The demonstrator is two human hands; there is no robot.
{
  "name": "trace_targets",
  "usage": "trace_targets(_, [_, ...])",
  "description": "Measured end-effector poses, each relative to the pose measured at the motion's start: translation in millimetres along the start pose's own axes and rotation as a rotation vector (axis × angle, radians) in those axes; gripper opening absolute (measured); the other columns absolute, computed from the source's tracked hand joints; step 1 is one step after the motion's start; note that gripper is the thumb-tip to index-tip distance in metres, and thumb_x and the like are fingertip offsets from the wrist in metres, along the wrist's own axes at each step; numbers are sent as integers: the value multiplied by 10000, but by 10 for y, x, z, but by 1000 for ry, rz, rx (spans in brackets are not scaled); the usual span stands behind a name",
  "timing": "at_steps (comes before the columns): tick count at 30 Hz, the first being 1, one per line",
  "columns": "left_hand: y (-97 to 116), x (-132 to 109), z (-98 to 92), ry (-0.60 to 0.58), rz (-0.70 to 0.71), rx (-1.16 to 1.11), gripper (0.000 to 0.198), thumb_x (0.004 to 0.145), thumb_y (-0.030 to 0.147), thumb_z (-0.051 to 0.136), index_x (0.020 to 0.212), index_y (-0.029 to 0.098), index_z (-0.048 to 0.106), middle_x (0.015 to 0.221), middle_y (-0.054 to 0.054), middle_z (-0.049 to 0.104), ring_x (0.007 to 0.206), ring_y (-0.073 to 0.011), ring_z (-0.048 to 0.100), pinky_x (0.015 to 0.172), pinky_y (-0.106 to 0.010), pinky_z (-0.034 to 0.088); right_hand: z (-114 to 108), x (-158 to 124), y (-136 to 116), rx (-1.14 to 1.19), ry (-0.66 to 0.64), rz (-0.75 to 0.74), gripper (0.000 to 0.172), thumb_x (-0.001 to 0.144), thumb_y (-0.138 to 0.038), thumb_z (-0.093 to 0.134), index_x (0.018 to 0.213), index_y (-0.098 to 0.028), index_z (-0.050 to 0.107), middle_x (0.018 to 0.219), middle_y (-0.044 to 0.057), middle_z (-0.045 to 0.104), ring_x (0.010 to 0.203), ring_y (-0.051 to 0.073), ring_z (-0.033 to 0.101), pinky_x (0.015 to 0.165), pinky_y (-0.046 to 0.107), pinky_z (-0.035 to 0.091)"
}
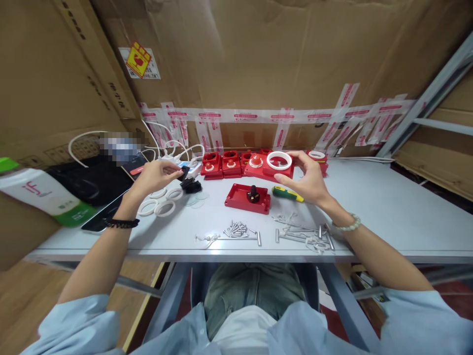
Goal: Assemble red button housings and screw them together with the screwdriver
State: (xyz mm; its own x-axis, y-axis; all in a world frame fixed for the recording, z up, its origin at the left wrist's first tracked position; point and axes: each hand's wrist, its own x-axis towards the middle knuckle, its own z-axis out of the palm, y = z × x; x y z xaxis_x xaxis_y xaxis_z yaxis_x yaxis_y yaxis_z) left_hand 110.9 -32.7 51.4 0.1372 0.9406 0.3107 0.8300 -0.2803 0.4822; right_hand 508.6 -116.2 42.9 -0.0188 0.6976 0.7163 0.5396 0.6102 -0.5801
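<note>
Our left hand (158, 175) is pinching a small black piece (184, 173). Our right hand (308, 178) is curving around a white ring (269, 161); whether it is gripping, we cannot tell. Between our hands, a red tray (236, 195) is lying beside a screwdriver (287, 194).

One open red housing half (239, 198) is lying on one worktop (388, 207), with one black knob (253, 194) sitting inside it. To the housing's left, four white rings (165, 215) are lying; behind it, at least one more is showing, and three red domed buttons (231, 163) are facing up. To its right, one yellow-and-green screwdriver (287, 194) is resting. In front, silver screws (237, 229) are crowding beyond counting.
</note>
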Motion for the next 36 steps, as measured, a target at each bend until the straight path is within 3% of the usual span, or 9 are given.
trace_targets(3, [504, -124, 47, -9, 210, -54, 362, 740, 465, 655, 920, 167, 755, 876, -60, 760, 815, -226, 690, 752, -301, 540, -40, 28, 36, -1, 48, -12, 520, 641, -417, 833, 1066, -214, 612, 1051, 73, 699, 967, 255, 667, 915, 480, 537])
trace_targets(7, [1180, -181, 327, -100, 532, -182, 238, 776, 321, 630, 905, 149, 732, 881, -63, 748, 780, -174, 659, 736, -286, 529, -86, 67, 76, 5, 120, 7, 502, 641, -419, 830, 1049, -228, 610, 1044, 65, 698, 966, 258, 666, 894, 482, 550])
trace_targets(11, [1503, -108, 612, -236, 731, -215, 166, 761, 187, 610, 883, 142, 714, 890, -63, 743, 805, -165, 655, 767, -295, 516, -104, 87, 91, 10, 160, 9, 489, 639, -408, 826, 1037, -226, 609, 1047, 71, 700, 974, 265, 666, 898, 489, 552])
trace_targets(18, [1424, -29, 777, -360, 815, -146, 206, 770, 150, 595, 945, 153, 704, 958, -63, 728, 894, -194, 648, 839, -336, 493, -90, 83, 82, 1, 152, 2, 500, 630, -405, 829, 1036, -214, 610, 1046, 84, 698, 974, 274, 666, 897, 497, 549])
trace_targets(24, [1306, -46, 825, -364, 784, -266, 216, 877, 311, 580, 1006, 162, 667, 1044, -76, 714, 957, -191, 649, 893, -343, 493, -65, 77, 105, -14, 141, 10, 513, 628, -426, 827, 1041, -215, 609, 1028, 78, 698, 952, 274, 666, 867, 498, 549])
trace_targets(36, [1278, -37, 843, -358, 755, -235, 217, 891, 359, 588, 968, 171, 662, 997, -68, 710, 923, -188, 637, 861, -339, 484, -45, 55, 125, -24, 108, 10, 522, 639, -445, 823, 1057, -219, 607, 1039, 61, 692, 969, 255, 662, 895, 483, 541])
